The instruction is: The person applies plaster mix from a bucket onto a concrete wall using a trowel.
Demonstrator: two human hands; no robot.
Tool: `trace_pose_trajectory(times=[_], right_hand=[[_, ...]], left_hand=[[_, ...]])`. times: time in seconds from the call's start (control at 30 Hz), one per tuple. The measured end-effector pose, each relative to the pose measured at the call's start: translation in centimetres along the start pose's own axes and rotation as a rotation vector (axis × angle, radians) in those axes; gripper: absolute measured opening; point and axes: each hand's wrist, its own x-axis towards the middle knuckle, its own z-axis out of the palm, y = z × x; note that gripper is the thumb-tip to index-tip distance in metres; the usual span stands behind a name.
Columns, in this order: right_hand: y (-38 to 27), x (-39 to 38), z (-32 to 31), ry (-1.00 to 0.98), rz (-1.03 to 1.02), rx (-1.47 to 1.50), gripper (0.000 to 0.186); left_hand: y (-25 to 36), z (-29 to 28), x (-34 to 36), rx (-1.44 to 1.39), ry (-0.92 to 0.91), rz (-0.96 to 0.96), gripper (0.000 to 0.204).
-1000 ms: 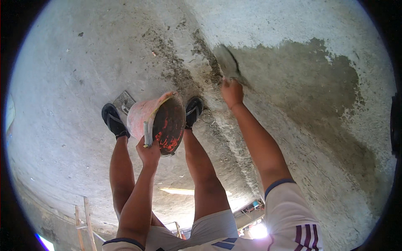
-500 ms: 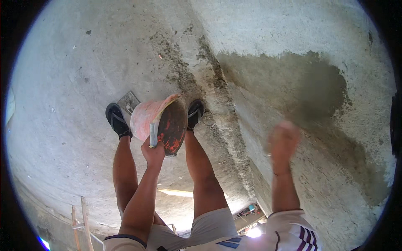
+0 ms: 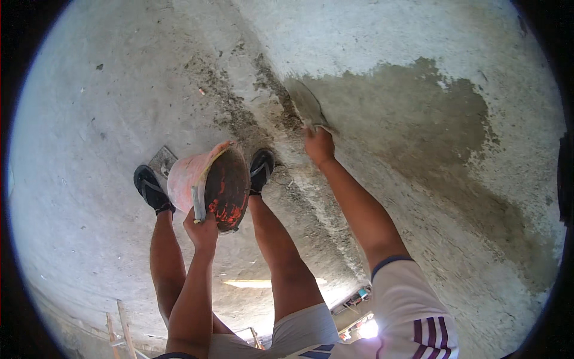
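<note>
A worn pink-red bucket (image 3: 186,179) is tilted between my feet, its dark, red-flecked inside facing right. My left hand (image 3: 202,228) is closed on it at the near rim, beside a grey tube-like grip (image 3: 198,202). The inner bottom is too dark to read. Forward and to the right, my right hand (image 3: 318,145) is closed around the handle of a plastering trowel (image 3: 309,103). Its grey blade lies against the wall's lower part, near the floor joint. A damp, darker patch of mortar (image 3: 412,113) spreads over the wall to the right.
A flat square tool with a handle (image 3: 162,160) lies on the concrete floor by my left sandal (image 3: 149,185). Crumbled debris (image 3: 221,99) runs along the wall base. Wooden poles (image 3: 124,326) stand at the lower left.
My right hand has swung left across the wall to its base, from a blurred position over the damp patch. My left hand still holds the bucket; the view has shifted slightly.
</note>
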Motion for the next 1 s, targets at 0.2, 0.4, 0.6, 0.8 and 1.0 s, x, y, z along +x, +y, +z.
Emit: trace_pose_trajectory(times=[0.2, 0.4, 0.6, 0.8, 1.0], right_hand=[[2.8, -10.3, -12.8, 0.183, -0.131, 0.492, 0.045], [-0.5, -21.8, -23.9, 0.496, -0.252, 0.928, 0.019], [2.3, -18.0, -14.2, 0.249, -0.254, 0.922, 0.011], [1.1, -2.1, 3.2, 0.209, -0.293, 0.123, 0.035], [1.3, 0.3, 2.5, 0.122, -0.088, 0.034, 0.040]], left_hand=[[-0.4, 0.9, 0.2, -0.063, -0.071, 0.018, 0.020], [-0.4, 0.3, -0.5, -0.102, -0.021, 0.108, 0.017], [-1.8, -0.2, -0.1, -0.024, 0.006, 0.052, 0.020], [-0.6, 0.9, -0.2, 0.052, -0.001, 0.019, 0.020], [-1.4, 0.8, -0.1, -0.018, 0.039, 0.041, 0.020]])
